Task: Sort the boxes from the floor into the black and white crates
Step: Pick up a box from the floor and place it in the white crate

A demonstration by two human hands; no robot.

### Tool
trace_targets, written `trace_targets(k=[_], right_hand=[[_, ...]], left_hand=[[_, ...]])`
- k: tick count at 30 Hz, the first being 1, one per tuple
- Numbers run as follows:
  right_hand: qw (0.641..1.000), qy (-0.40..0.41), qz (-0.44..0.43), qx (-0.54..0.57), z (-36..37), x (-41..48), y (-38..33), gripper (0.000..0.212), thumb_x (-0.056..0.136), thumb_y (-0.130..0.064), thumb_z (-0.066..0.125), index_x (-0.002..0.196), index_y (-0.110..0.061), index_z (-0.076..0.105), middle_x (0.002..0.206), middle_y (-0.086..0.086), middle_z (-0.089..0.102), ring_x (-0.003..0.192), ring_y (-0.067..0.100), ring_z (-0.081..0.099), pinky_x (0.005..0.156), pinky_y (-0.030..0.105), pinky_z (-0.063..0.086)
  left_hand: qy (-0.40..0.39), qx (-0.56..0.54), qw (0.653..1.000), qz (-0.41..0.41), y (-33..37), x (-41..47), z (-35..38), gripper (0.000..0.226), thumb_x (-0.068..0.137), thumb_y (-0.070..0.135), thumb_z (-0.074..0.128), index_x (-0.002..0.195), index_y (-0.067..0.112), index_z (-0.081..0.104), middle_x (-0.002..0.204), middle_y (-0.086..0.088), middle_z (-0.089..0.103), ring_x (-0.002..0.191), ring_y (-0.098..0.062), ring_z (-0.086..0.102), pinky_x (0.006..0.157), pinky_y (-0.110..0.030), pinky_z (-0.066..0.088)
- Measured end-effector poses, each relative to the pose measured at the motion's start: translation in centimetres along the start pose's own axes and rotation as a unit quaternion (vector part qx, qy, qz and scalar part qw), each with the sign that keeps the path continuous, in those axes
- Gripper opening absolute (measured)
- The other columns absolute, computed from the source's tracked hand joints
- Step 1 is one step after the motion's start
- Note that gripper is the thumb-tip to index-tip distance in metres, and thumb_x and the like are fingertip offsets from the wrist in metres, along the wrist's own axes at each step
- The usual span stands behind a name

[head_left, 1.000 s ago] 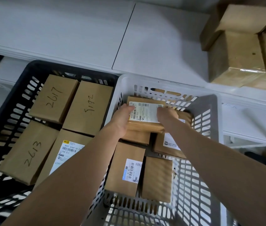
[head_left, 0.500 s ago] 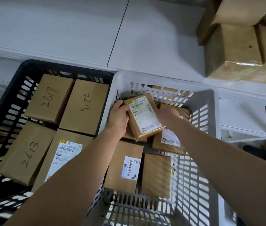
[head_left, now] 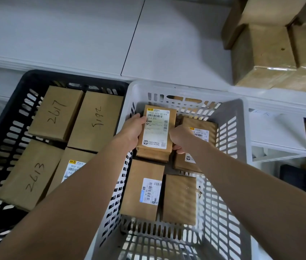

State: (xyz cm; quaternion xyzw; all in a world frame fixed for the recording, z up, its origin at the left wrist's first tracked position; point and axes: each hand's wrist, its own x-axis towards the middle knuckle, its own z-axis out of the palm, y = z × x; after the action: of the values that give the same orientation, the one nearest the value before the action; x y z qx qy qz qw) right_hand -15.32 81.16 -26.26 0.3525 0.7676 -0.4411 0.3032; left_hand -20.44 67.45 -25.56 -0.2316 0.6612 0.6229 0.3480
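Observation:
A small brown box with a white shipping label point(head_left: 156, 129) lies lengthwise on top of another box in the far left part of the white crate point(head_left: 231, 106). My left hand point(head_left: 132, 131) grips its left side. My right hand point(head_left: 181, 138) holds its right near corner, fingers curled. Three more brown boxes lie in the white crate: one with a label point(head_left: 198, 147) to the right, two in front point(head_left: 142, 190) point(head_left: 180, 198). The black crate point(head_left: 3, 132) on the left holds several brown boxes, some marked 2617, 5192, 2613.
White shelf boards point(head_left: 92, 34) run behind both crates. Larger brown cartons point(head_left: 274, 45) are stacked on the shelf at the upper right. A lower white shelf point(head_left: 278, 132) lies to the right of the white crate.
The labelled box has turned from crosswise, through a slant, to lengthwise and has come down onto the box below. Both hands stayed on it.

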Motion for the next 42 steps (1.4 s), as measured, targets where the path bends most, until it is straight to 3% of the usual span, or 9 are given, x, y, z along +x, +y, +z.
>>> trace_targets(k=[5,8,11,15,20,27,32,35,42], right_hand=[[0.995,0.088,-0.038,-0.034,-0.9,-2.0,-0.5,0.026,0.095,-0.016,0.042,0.105,0.0,0.06,0.067,-0.001,0.038,0.063,0.018,0.042,0.064,0.028,0.04],[0.987,0.148,-0.053,-0.024,-1.8,-5.0,-1.6,0.021,0.092,0.0,0.04,0.105,-0.003,0.058,0.068,0.001,0.035,0.062,0.013,0.04,0.051,0.025,0.034],[0.97,0.202,-0.108,0.081,-2.4,-8.2,-1.8,0.02,0.094,-0.002,0.039,0.099,-0.007,0.058,0.076,0.004,0.046,0.076,0.019,0.047,0.062,0.027,0.039],[0.913,0.305,-0.175,0.209,-3.5,-14.1,-1.4,0.033,0.097,-0.025,0.045,0.065,-0.017,0.048,0.056,-0.007,0.044,0.054,0.011,0.043,0.047,0.019,0.034],[0.819,0.41,-0.271,0.295,-3.3,-23.2,-0.5,0.024,0.096,-0.031,0.049,0.076,-0.02,0.056,0.063,-0.015,0.051,0.058,-0.005,0.047,0.058,0.02,0.035],[0.711,0.487,-0.279,0.424,0.9,-34.2,2.7,0.026,0.094,-0.048,0.047,0.096,-0.027,0.062,0.086,-0.019,0.063,0.086,-0.003,0.058,0.069,0.017,0.042],[0.658,0.555,-0.229,0.455,3.5,-40.4,8.5,0.03,0.091,-0.052,0.048,0.09,-0.028,0.064,0.092,-0.011,0.067,0.092,0.006,0.061,0.079,0.027,0.047],[0.629,0.592,-0.2,0.463,4.8,-43.7,12.9,0.031,0.089,-0.052,0.05,0.086,-0.026,0.066,0.088,-0.007,0.067,0.087,0.012,0.062,0.079,0.031,0.049],[0.568,0.656,-0.101,0.487,10.5,-50.7,25.7,0.028,0.089,-0.052,0.05,0.079,-0.029,0.062,0.086,-0.012,0.062,0.086,0.005,0.059,0.085,0.032,0.046]], left_hand=[[-0.028,0.041,0.997,0.06,0.7,-2.4,-0.2,0.019,0.099,0.021,0.046,0.117,0.024,0.053,0.105,-0.005,0.067,0.059,-0.003,0.069,0.042,-0.02,0.05],[-0.016,0.061,0.988,0.138,1.7,-4.2,0.2,0.009,0.098,0.021,0.049,0.098,0.023,0.058,0.088,0.003,0.069,0.054,0.003,0.066,0.04,-0.014,0.047],[-0.04,0.079,0.976,0.2,3.1,-6.4,1.3,0.018,0.094,0.022,0.051,0.079,0.026,0.06,0.084,0.002,0.071,0.072,-0.008,0.071,0.062,-0.026,0.058],[-0.1,0.097,0.953,0.269,5.1,-11.1,3.4,0.022,0.088,0.032,0.054,0.107,0.027,0.065,0.125,-0.002,0.062,0.118,-0.022,0.056,0.105,-0.049,0.04],[-0.197,0.068,0.913,0.35,6.4,-19.1,3.9,0.023,0.093,0.025,0.057,0.115,0.019,0.063,0.109,0.01,0.064,0.101,0.0,0.057,0.078,-0.015,0.042],[-0.312,0.098,0.853,0.408,3.1,-29.3,1.4,0.028,0.094,0.034,0.054,0.113,0.017,0.065,0.106,0.011,0.066,0.09,0.012,0.059,0.068,-0.003,0.04],[-0.398,0.155,0.823,0.374,-2.6,-35.6,2.6,0.031,0.092,0.038,0.055,0.113,0.018,0.065,0.105,0.008,0.067,0.098,-0.003,0.059,0.085,-0.022,0.045],[-0.457,0.185,0.798,0.347,-6.8,-39.0,3.7,0.027,0.092,0.038,0.055,0.109,0.02,0.065,0.103,0.01,0.066,0.097,0.001,0.057,0.075,-0.015,0.04],[-0.531,0.243,0.754,0.301,-17.8,-46.2,6.5,0.022,0.094,0.035,0.054,0.104,0.017,0.064,0.108,0.001,0.064,0.109,-0.013,0.057,0.095,-0.026,0.041]])
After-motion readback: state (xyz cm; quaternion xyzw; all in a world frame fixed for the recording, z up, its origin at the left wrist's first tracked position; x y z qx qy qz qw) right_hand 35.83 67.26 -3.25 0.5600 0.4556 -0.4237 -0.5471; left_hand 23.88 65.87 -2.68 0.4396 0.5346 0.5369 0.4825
